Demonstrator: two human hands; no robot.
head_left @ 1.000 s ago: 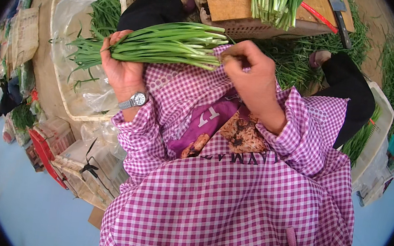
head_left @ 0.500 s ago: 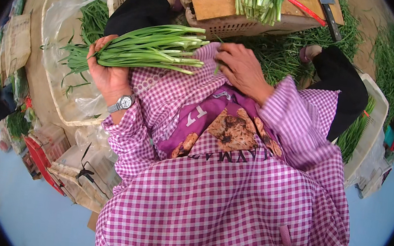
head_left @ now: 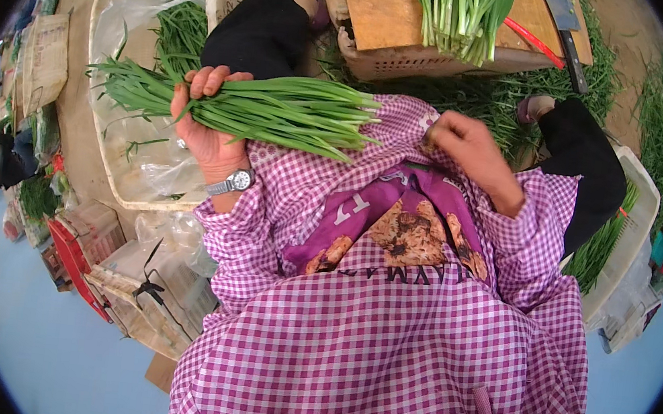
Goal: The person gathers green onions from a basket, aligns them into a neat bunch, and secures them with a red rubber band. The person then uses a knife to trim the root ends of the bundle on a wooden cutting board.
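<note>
A loose bunch of green Chinese chives (head_left: pixel 293 114) lies across my lap, its pale cut ends pointing right and its leafy tips left. My left hand (head_left: pixel 209 125), with a watch at the wrist, is wrapped round the bunch near the leafy end. To the right of the cut ends, apart from them, my right hand (head_left: pixel 470 153) is closed with its fingers curled. Whatever its fingertips pinch, if anything, is hidden. Ahead, another bunch of chives (head_left: pixel 461 14) rests on a wooden board (head_left: pixel 376 10), cut ends toward me.
A knife (head_left: pixel 567 38) and a red strip (head_left: pixel 533 42) lie on the board, which tops a plastic crate (head_left: pixel 411 68). Left stands a lined white basket (head_left: pixel 99 154) with greens. Another white basket (head_left: pixel 632 230) holds tied chives at right. Loose leaves litter the floor.
My right hand has moved right, away from the cut ends, and its fingers have curled in. The bunch in my left hand has turned slightly, cut ends lower. The whole view has shifted a little.
</note>
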